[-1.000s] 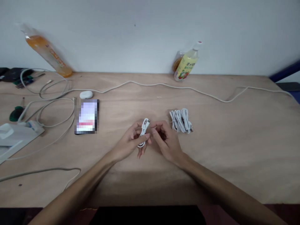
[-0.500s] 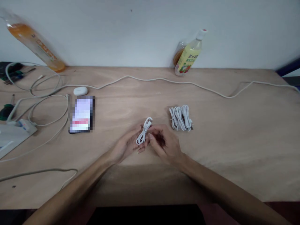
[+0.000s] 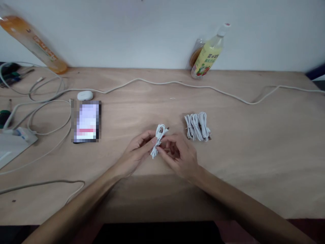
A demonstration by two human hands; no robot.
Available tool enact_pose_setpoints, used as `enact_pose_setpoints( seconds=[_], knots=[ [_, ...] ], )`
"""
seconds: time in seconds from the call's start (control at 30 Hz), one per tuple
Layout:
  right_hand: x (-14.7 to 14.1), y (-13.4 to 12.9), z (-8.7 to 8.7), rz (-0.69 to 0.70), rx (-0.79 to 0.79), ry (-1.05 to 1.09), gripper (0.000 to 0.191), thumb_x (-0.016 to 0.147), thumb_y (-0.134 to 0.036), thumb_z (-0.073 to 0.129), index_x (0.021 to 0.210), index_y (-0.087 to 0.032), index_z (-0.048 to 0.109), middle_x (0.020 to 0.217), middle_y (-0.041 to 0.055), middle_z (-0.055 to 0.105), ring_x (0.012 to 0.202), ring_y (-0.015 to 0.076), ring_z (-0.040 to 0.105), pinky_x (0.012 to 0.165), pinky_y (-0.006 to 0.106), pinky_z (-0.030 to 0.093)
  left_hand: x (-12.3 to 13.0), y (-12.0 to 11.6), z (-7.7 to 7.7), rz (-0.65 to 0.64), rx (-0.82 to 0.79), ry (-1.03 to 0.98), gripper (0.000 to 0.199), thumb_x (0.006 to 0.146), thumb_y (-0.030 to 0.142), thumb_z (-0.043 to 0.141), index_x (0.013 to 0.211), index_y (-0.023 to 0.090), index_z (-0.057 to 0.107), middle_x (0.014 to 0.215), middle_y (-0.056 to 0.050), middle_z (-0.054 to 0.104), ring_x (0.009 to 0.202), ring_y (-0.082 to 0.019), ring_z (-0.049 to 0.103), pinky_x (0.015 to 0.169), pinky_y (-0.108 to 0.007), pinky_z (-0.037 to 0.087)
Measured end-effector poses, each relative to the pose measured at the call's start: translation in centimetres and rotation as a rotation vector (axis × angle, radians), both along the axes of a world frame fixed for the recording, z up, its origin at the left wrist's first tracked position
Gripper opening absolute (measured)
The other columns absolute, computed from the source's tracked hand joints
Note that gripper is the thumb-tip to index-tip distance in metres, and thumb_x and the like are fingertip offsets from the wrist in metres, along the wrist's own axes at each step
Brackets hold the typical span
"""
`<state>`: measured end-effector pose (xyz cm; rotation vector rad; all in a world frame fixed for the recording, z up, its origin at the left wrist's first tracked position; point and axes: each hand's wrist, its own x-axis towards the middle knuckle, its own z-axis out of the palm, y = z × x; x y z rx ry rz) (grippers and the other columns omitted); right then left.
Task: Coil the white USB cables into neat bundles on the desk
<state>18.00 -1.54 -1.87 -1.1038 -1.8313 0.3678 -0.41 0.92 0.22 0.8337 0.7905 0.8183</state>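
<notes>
A small bundle of white cable [image 3: 158, 137] is held upright between my two hands near the middle of the wooden table [image 3: 243, 149]. My left hand [image 3: 141, 147] pinches its left side between thumb and fingers. On the other side, my right hand [image 3: 180, 152] has its fingers curled, with thumb and index fingertips at the middle of the bundle. A dark metal plug end shows near the bundle's top. Right of my hands lie several coiled white cables [image 3: 197, 126] side by side.
A phone [image 3: 87, 121] and a white earbud case [image 3: 85, 95] lie at the left. Loose cables and a white power strip [image 3: 15, 145] are farther left. An orange bottle [image 3: 35, 45] and a yellow-labelled bottle [image 3: 208, 56] lean on the wall. A long cable [image 3: 175, 82] crosses the back.
My left thumb has closed onto the bundle, which lay on the open fingers before. The bundle has turned more upright. The whole view has shifted slightly.
</notes>
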Motion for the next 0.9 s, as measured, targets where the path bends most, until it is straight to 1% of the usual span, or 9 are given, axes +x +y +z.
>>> enact_pose_setpoints(
  seconds=[0.13,0.27,0.37,0.6,0.73,0.9],
  knots=[
    [0.08,-0.04,0.03,-0.013,0.023,-0.018,0.004,0.106,-0.025,0.070,0.108,-0.025,0.066,0.083,-0.0016,0.066,0.060,0.0125,0.055,0.054,0.028,0.048,-0.11,0.16,-0.20,0.012,0.013,0.029,0.031,0.092,0.047,0.087,0.107,0.020,0.082,0.101,-0.005,0.074,0.092,-0.019,0.066,0.084,-0.030,0.050],
    [0.26,0.02,-0.01,0.000,0.028,-0.031,0.004,0.108,-0.026,0.069,0.110,-0.026,0.067,0.088,-0.0005,0.068,0.063,0.0135,0.058,0.054,0.028,0.049,-0.18,0.25,-0.25,0.026,-0.007,0.024,0.029,0.092,0.044,0.087,0.106,0.019,0.082,0.100,-0.006,0.075,0.093,-0.019,0.068,0.085,-0.031,0.051],
    [0.37,0.09,-0.18,0.003,0.024,-0.042,0.006,0.107,-0.025,0.069,0.113,-0.026,0.068,0.091,0.0004,0.071,0.064,0.0138,0.060,0.057,0.029,0.051,-0.21,0.24,-0.21,0.029,-0.020,0.006,0.028,0.091,0.043,0.088,0.105,0.019,0.083,0.099,-0.006,0.075,0.092,-0.020,0.069,0.085,-0.032,0.052],
    [0.66,0.09,-0.38,0.012,0.057,-0.080,0.007,0.108,-0.023,0.068,0.115,-0.026,0.067,0.096,0.0029,0.074,0.072,0.0163,0.066,0.063,0.030,0.055,-0.46,0.52,-0.39,0.031,-0.031,0.023,0.025,0.087,0.039,0.091,0.100,0.018,0.086,0.090,-0.003,0.075,0.081,-0.015,0.067,0.079,-0.028,0.052],
    [0.82,0.10,-0.60,0.013,0.050,-0.079,0.007,0.108,-0.022,0.067,0.113,-0.026,0.068,0.097,0.0033,0.075,0.074,0.0175,0.067,0.066,0.032,0.056,-0.51,0.72,-0.30,0.014,-0.040,0.010,0.024,0.085,0.038,0.093,0.098,0.018,0.087,0.090,-0.005,0.079,0.083,-0.017,0.070,0.079,-0.028,0.054],
    [0.94,0.18,-0.93,0.004,0.110,-0.121,0.005,0.109,-0.024,0.065,0.113,-0.026,0.066,0.098,0.0045,0.075,0.077,0.0186,0.069,0.069,0.033,0.057,-0.32,0.66,0.08,-0.019,-0.014,0.033,0.023,0.085,0.038,0.093,0.097,0.018,0.087,0.092,-0.006,0.081,0.084,-0.018,0.071,0.083,-0.031,0.056]
  ],
)
